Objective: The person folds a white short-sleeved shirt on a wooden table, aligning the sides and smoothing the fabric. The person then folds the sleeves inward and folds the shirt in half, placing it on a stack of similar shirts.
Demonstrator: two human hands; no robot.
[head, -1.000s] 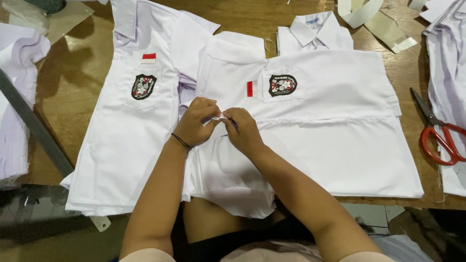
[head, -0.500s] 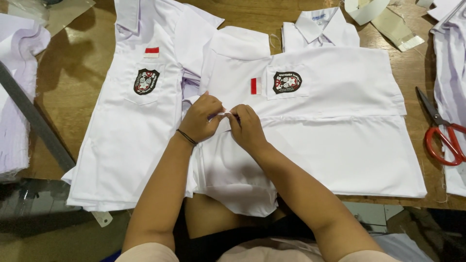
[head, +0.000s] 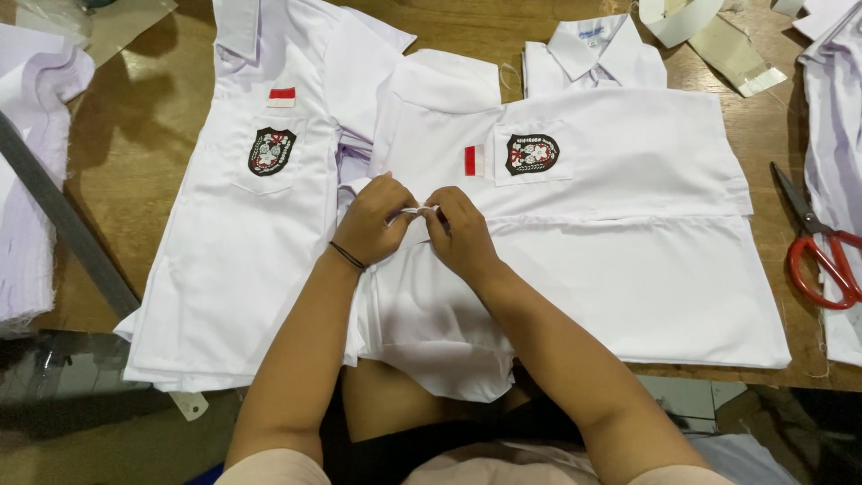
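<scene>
No packages, signs or screens. Labels only: left shirt has a red-white flag patch point(head: 281, 97) above a black shield badge point(head: 271, 151), near the table's far-left corner. Middle shirt has a red-white flag patch point(head: 473, 160) just left of a black shield badge point(head: 532, 154). Collar tag point(head: 592, 32) at the far edge.

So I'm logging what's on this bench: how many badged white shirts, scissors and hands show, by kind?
White shirts with chest badge: 2, the left shirt and the right shirt, which both hands pinch
Red-handled scissors: 1
Hands: 2, left hand, right hand
Total: 5
More white cloth lies at the edges, not countable.
</scene>
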